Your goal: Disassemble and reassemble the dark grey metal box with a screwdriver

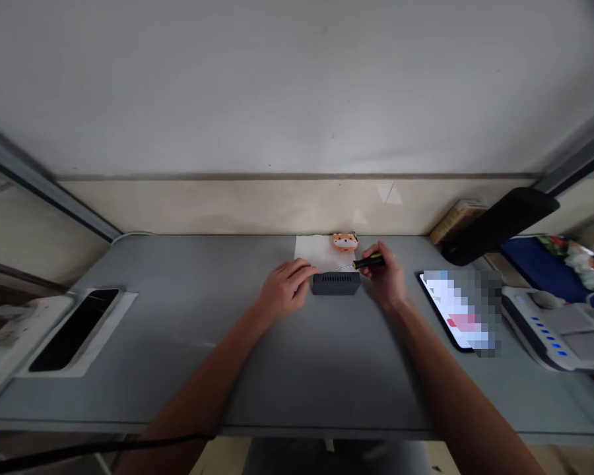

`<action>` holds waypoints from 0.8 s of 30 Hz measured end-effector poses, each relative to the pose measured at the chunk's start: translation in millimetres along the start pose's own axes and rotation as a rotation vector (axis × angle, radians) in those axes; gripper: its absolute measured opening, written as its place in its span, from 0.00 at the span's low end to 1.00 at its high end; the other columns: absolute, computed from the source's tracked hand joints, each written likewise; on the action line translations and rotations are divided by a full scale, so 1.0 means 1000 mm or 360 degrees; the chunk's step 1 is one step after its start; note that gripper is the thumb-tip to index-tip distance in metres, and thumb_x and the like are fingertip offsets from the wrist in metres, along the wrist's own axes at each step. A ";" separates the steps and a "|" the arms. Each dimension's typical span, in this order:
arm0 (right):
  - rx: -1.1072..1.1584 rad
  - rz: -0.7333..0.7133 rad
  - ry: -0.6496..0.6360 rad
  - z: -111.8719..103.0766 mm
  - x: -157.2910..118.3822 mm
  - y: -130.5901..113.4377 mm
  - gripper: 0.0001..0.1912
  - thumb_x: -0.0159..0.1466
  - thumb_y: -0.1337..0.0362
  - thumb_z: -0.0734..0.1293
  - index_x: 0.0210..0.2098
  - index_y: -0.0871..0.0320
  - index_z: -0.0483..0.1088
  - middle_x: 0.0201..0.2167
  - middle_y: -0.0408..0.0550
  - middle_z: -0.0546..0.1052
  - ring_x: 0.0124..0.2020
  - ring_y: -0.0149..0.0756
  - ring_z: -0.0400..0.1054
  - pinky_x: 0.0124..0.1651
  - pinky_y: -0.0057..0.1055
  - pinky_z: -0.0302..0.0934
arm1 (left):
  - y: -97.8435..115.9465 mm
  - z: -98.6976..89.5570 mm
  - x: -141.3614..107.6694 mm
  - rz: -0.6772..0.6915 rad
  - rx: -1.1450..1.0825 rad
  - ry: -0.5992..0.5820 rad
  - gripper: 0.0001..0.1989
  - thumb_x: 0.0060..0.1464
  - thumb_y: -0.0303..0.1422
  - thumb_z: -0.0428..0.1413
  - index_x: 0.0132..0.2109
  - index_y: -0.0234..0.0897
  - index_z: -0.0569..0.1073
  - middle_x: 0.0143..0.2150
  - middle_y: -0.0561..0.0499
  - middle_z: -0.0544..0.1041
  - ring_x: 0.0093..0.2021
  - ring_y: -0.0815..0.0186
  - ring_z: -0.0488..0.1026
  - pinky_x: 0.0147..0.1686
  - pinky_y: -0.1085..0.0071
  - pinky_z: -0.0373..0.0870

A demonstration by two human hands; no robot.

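Note:
My right hand (387, 277) is closed round the black and yellow handle of a screwdriver (369, 261). Its thin shaft points left, almost level, above a dark grey box with a row of vent slots (335, 284). At the shaft's tip, my left hand (288, 285) has thumb and fingers pinched together beside the box's left end. Whatever lies in that pinch is too small or hidden to make out. Just behind the box lies a white sheet of paper (311, 247), with an orange animal-face case (345, 242) on it.
To the right are a lit phone (453, 310), a white power strip with blue lights (549, 336), a black cylinder (499, 225) and a book (458, 220). A dark phone (76, 330) and another white power strip (27, 330) are on the left. A wall (257, 206) borders the grey table (178, 277).

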State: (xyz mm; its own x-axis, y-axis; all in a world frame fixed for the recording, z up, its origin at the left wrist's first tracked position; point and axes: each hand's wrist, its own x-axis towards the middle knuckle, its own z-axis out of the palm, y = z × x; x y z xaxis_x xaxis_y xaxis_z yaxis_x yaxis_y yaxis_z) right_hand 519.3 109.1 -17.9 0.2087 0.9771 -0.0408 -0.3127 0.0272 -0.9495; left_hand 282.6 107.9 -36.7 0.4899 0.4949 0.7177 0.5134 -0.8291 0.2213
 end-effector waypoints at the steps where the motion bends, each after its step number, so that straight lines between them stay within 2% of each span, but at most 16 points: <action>1: -0.0009 -0.0005 0.0004 0.000 0.000 -0.001 0.24 0.51 0.38 0.73 0.21 0.52 0.70 0.21 0.41 0.70 0.18 0.28 0.59 0.22 0.31 0.51 | 0.000 0.000 0.000 -0.0005 -0.0009 -0.0003 0.16 0.62 0.20 0.47 0.48 0.39 0.76 0.40 0.48 0.79 0.38 0.66 0.78 0.43 0.69 0.75; 9: -0.0021 -0.0071 0.0031 0.001 -0.001 -0.003 0.21 0.50 0.42 0.73 0.20 0.51 0.68 0.19 0.42 0.69 0.19 0.31 0.59 0.21 0.31 0.51 | 0.003 0.003 0.000 -0.0048 -0.0064 -0.0004 0.16 0.62 0.20 0.46 0.46 0.39 0.76 0.39 0.49 0.79 0.37 0.67 0.77 0.41 0.71 0.75; 17: 0.0061 -0.0053 0.0251 0.002 0.004 0.005 0.23 0.50 0.39 0.73 0.21 0.52 0.70 0.18 0.41 0.70 0.18 0.28 0.57 0.21 0.30 0.49 | 0.004 0.006 0.000 -0.0174 -0.0096 -0.0088 0.15 0.60 0.21 0.45 0.42 0.40 0.73 0.38 0.50 0.77 0.37 0.66 0.76 0.40 0.71 0.74; 21: -0.0132 0.0008 0.0189 0.006 0.003 0.012 0.25 0.53 0.37 0.72 0.25 0.53 0.73 0.18 0.41 0.69 0.20 0.30 0.60 0.23 0.30 0.50 | 0.004 0.004 -0.001 -0.0205 -0.0072 -0.0122 0.13 0.57 0.20 0.46 0.39 0.40 0.71 0.35 0.50 0.76 0.35 0.65 0.74 0.39 0.70 0.73; 24: -0.0260 -0.0021 0.0054 0.011 -0.001 0.014 0.26 0.54 0.36 0.71 0.28 0.54 0.74 0.19 0.40 0.71 0.20 0.29 0.59 0.23 0.30 0.49 | 0.004 0.002 -0.001 -0.0112 -0.0020 -0.0035 0.13 0.56 0.19 0.46 0.36 0.41 0.70 0.33 0.51 0.75 0.34 0.65 0.73 0.39 0.70 0.73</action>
State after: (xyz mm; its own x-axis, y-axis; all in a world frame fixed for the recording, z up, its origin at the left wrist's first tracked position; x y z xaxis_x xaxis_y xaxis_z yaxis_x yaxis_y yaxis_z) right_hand 504.6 110.6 -27.6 0.2441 0.9691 -0.0359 -0.1557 0.0027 -0.9878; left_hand 285.5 104.6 -37.8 0.4685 0.5574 0.6855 0.5380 -0.7954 0.2791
